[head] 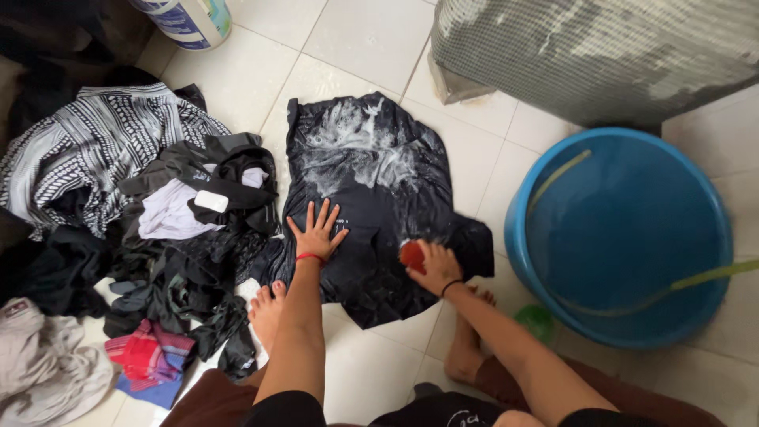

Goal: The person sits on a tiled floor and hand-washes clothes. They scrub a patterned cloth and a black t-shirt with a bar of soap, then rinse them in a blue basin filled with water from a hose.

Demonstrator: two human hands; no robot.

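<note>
A wet black garment (379, 198) lies spread flat on the white floor tiles, with white soap foam on its upper half. My left hand (316, 232) presses flat on its lower left part, fingers spread, a red band on the wrist. My right hand (433, 267) is closed around a red scrubbing brush (411, 255) on the garment's lower right part; a thin black band circles that wrist. Both of my bare feet rest on the tiles just below the garment.
A blue tub (624, 237) of water with a yellow-green hose stands at the right. A pile of dark, striped and red clothes (158, 237) covers the left. A white bucket (190, 20) sits top left, a grey mesh-covered object (585, 55) top right, and a small green object (536, 320) beside the tub.
</note>
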